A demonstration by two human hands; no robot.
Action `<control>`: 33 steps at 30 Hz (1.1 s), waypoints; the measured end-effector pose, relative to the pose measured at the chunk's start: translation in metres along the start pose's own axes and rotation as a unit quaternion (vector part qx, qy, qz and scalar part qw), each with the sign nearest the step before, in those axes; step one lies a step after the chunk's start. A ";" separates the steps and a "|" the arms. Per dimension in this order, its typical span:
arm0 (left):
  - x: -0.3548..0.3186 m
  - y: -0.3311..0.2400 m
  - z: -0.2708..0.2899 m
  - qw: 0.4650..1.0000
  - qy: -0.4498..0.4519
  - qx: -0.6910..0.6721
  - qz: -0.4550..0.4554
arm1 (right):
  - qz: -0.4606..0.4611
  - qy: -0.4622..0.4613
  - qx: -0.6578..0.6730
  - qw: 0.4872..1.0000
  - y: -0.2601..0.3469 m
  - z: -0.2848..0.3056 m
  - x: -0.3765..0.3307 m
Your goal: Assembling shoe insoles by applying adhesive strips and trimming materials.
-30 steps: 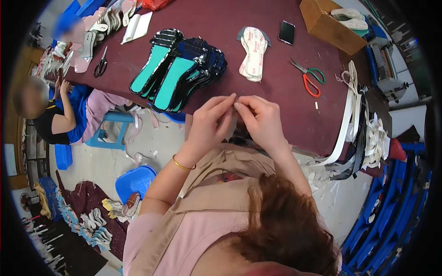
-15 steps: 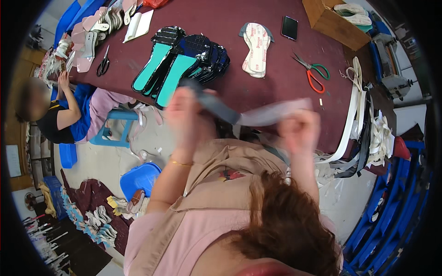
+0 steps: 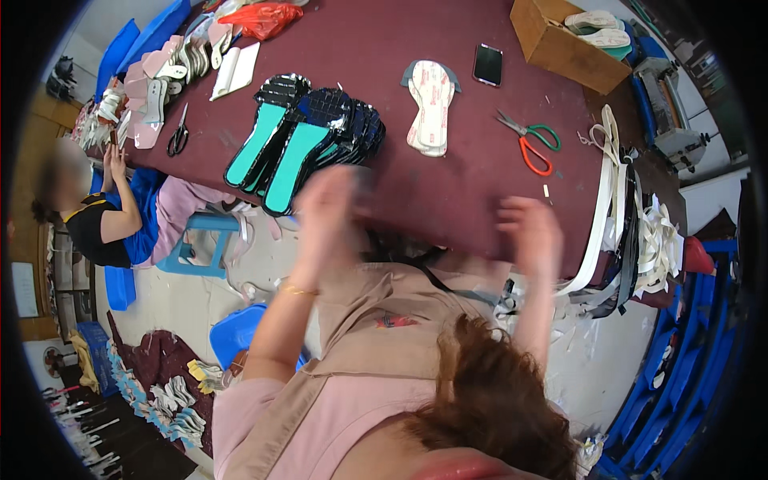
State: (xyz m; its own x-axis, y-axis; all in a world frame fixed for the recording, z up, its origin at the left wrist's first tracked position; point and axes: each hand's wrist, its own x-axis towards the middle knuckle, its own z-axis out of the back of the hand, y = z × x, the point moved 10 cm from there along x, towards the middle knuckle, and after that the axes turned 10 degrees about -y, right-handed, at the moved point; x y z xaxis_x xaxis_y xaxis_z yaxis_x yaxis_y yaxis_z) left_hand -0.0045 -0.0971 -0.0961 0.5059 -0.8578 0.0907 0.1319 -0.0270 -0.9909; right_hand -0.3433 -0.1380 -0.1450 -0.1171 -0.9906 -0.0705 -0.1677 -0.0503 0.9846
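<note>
Two hands are now raised and far apart over the near edge of the dark red table (image 3: 448,192); one second ago they were joined close together, and half a second ago a grey strip was stretched between them. So the pulling movement seems to be finished or released. The left hand (image 3: 332,212) and the right hand (image 3: 532,232) are both blurred; I cannot tell if they are closed, and no strip is clearly visible in them. Nearest on the table lies the fan of teal and black insoles (image 3: 300,140), unchanged, beside a pale insole (image 3: 430,108) and scissors (image 3: 530,142).
</note>
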 end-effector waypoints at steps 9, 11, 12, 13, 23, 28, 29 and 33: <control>0.048 -0.003 -0.170 0.959 0.103 0.136 -0.225 | 0.133 -0.121 -0.066 0.982 -0.020 -0.038 0.096; 0.072 0.015 -0.195 0.882 0.041 0.306 -0.356 | 0.233 -0.115 -0.206 0.943 -0.011 -0.063 0.137; 0.093 0.043 -0.205 0.864 0.024 0.394 -0.312 | 0.236 -0.076 -0.279 0.928 -0.024 -0.085 0.162; 0.109 0.065 -0.213 0.839 0.011 0.475 -0.265 | 0.233 -0.026 -0.288 0.928 -0.034 -0.103 0.179; 0.141 0.098 -0.267 0.765 0.239 0.566 -0.194 | 0.191 0.071 -0.546 0.812 -0.068 -0.131 0.233; 0.167 0.097 -0.230 0.820 0.274 0.496 -0.075 | 0.202 0.102 -0.588 0.776 -0.064 -0.159 0.221; 0.168 0.096 -0.229 0.821 0.273 0.496 -0.079 | 0.199 0.098 -0.585 0.780 -0.066 -0.161 0.222; 0.159 0.107 -0.225 0.833 0.244 0.491 -0.074 | 0.152 0.084 -0.531 0.829 -0.059 -0.153 0.224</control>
State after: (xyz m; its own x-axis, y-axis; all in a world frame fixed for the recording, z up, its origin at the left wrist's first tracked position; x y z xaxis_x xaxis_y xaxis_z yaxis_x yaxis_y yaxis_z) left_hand -0.1019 -0.3519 -0.2096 0.0468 -0.9952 -0.0854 0.9172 0.0767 -0.3909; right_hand -0.2100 -0.3761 -0.1939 0.1576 -0.9773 0.1417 0.8120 0.2099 0.5447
